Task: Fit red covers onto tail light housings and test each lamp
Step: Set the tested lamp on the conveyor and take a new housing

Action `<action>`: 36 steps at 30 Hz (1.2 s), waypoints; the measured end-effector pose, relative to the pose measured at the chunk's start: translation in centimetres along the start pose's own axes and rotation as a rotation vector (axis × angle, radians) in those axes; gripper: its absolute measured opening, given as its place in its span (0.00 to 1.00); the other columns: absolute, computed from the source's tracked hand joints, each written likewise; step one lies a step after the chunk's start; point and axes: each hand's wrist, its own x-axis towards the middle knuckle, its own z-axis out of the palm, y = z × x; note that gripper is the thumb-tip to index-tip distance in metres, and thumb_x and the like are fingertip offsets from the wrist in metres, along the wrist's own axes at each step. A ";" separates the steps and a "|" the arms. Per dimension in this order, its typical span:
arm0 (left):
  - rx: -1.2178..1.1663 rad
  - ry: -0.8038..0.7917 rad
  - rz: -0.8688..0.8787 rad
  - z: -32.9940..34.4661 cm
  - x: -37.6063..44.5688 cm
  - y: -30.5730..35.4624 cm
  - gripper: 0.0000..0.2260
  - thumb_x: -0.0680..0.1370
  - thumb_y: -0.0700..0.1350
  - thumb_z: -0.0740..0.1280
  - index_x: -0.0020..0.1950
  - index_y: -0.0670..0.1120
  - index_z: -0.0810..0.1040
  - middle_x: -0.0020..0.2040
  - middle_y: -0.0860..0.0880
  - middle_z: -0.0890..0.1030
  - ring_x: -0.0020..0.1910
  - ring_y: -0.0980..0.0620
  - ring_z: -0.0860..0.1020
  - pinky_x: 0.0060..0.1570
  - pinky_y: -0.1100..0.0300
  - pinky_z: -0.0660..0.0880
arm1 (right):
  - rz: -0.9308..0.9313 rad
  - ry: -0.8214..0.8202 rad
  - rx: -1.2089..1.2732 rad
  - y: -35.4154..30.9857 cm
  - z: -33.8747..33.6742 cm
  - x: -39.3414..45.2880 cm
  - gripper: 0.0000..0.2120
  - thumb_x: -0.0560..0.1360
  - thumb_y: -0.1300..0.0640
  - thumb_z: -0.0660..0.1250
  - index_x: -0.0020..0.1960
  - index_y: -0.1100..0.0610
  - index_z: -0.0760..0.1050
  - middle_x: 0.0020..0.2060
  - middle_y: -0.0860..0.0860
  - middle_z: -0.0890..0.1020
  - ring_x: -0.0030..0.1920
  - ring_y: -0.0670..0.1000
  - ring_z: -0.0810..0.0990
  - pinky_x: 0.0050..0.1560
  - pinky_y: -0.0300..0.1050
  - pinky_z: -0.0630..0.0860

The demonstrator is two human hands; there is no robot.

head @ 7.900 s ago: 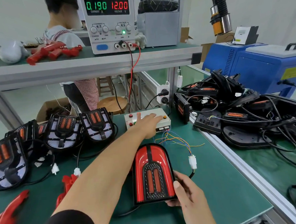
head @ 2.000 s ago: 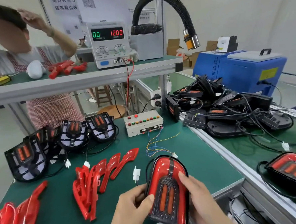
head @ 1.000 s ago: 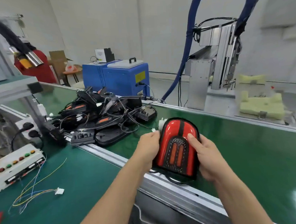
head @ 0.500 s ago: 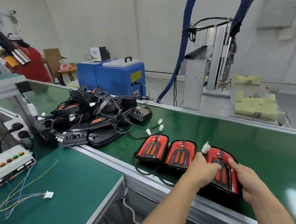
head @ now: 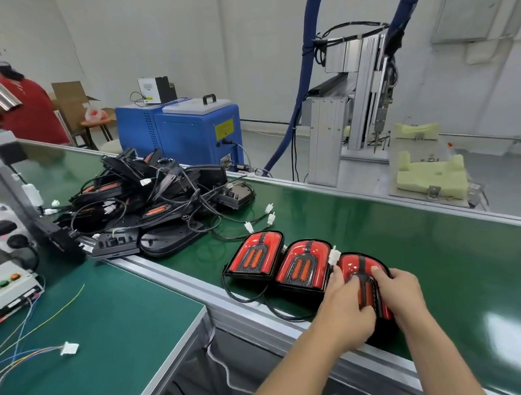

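A tail light [head: 358,264] with a red cover and black centre grille lies on the green conveyor belt [head: 439,247], the rightmost in a row of three. My left hand [head: 343,306] grips its left side and my right hand [head: 404,295] grips its right side, thumb on top of the cover. Its white connector [head: 334,255] sticks up by my left fingers. Two more covered tail lights [head: 256,255] [head: 303,265] lie touching it to the left. My hands hide the lower half of the held lamp.
A tangled pile of black housings and cables [head: 150,204] fills the belt's left end. The button test box [head: 5,286] and its loose wired plug [head: 68,348] sit on the near bench. Behind the belt stand a blue machine [head: 188,131], a metal dispensing rig [head: 354,100] and a person in red [head: 25,114].
I unplugged the tested lamp, carried it right from the bench to the belt, and lowered it beside the two others. My hands have slid further over its cover.
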 end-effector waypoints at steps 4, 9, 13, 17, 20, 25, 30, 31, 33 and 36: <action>0.026 0.083 0.114 0.3 -1.7 -1.4 0.22 0.83 0.44 0.60 0.78 0.50 0.69 0.84 0.54 0.52 0.82 0.58 0.46 0.76 0.61 0.47 | -0.023 0.041 -0.081 0.3 0.5 0.1 0.15 0.79 0.49 0.66 0.46 0.60 0.82 0.39 0.56 0.83 0.44 0.61 0.82 0.50 0.56 0.80; -0.019 0.202 0.208 -0.3 -5.3 -2.9 0.19 0.83 0.44 0.61 0.75 0.49 0.74 0.81 0.58 0.63 0.78 0.69 0.51 0.77 0.66 0.49 | 0.006 0.082 -0.078 0.5 0.3 -0.3 0.26 0.79 0.45 0.67 0.68 0.64 0.77 0.57 0.60 0.83 0.57 0.63 0.81 0.58 0.55 0.77; -0.149 0.364 0.197 -2.0 -9.2 -4.8 0.15 0.83 0.43 0.62 0.68 0.52 0.80 0.72 0.68 0.70 0.74 0.75 0.58 0.75 0.64 0.64 | 0.021 0.065 -0.284 -0.6 -0.6 -1.9 0.35 0.79 0.39 0.63 0.77 0.60 0.66 0.73 0.62 0.71 0.72 0.67 0.69 0.70 0.63 0.69; -0.155 0.550 0.116 -4.5 -13.4 -7.4 0.15 0.81 0.40 0.66 0.61 0.58 0.83 0.63 0.79 0.73 0.71 0.74 0.66 0.71 0.74 0.62 | -0.225 0.240 -0.318 -3.4 0.7 -5.7 0.30 0.80 0.45 0.65 0.75 0.61 0.69 0.74 0.61 0.70 0.75 0.65 0.63 0.72 0.66 0.63; -0.106 0.685 0.020 -7.0 -16.9 -9.7 0.16 0.80 0.40 0.69 0.57 0.63 0.83 0.61 0.76 0.76 0.67 0.74 0.70 0.70 0.72 0.65 | -0.585 0.253 -0.065 -5.8 4.0 -10.5 0.20 0.79 0.52 0.67 0.68 0.61 0.77 0.67 0.56 0.76 0.71 0.57 0.68 0.71 0.58 0.66; -0.061 1.007 -0.129 -11.0 -24.6 -14.0 0.22 0.74 0.29 0.73 0.44 0.60 0.86 0.49 0.72 0.82 0.55 0.73 0.78 0.54 0.81 0.68 | -0.822 -0.288 0.111 -8.2 12.7 -19.9 0.09 0.80 0.54 0.68 0.60 0.49 0.80 0.51 0.37 0.80 0.53 0.37 0.78 0.53 0.36 0.74; 0.015 1.245 -0.338 -12.5 -33.7 -17.5 0.30 0.70 0.28 0.75 0.45 0.68 0.83 0.39 0.68 0.83 0.42 0.69 0.80 0.44 0.80 0.71 | -0.944 -0.816 -0.050 -7.1 21.3 -28.7 0.12 0.81 0.46 0.64 0.61 0.47 0.79 0.51 0.39 0.82 0.51 0.41 0.78 0.57 0.35 0.73; 0.042 1.286 -0.371 -12.3 -35.4 -17.8 0.30 0.70 0.29 0.76 0.45 0.68 0.83 0.37 0.68 0.83 0.39 0.68 0.80 0.41 0.80 0.71 | -0.984 -0.887 -0.084 -6.9 22.5 -30.3 0.13 0.81 0.46 0.64 0.62 0.48 0.79 0.52 0.41 0.82 0.52 0.41 0.79 0.60 0.37 0.73; 0.119 1.354 -0.418 -11.8 -38.1 -18.0 0.25 0.70 0.33 0.77 0.47 0.67 0.83 0.35 0.67 0.82 0.36 0.68 0.80 0.39 0.81 0.70 | -1.073 -0.992 -0.149 -6.6 24.6 -33.3 0.14 0.81 0.46 0.62 0.61 0.49 0.79 0.54 0.44 0.82 0.55 0.45 0.79 0.61 0.38 0.71; 0.152 1.408 -0.504 -10.9 -41.1 -18.9 0.21 0.69 0.33 0.78 0.37 0.62 0.85 0.33 0.66 0.82 0.33 0.67 0.80 0.37 0.79 0.72 | -1.154 -1.086 -0.186 -6.6 26.6 -37.2 0.14 0.80 0.45 0.61 0.61 0.48 0.79 0.55 0.44 0.82 0.57 0.46 0.79 0.61 0.38 0.71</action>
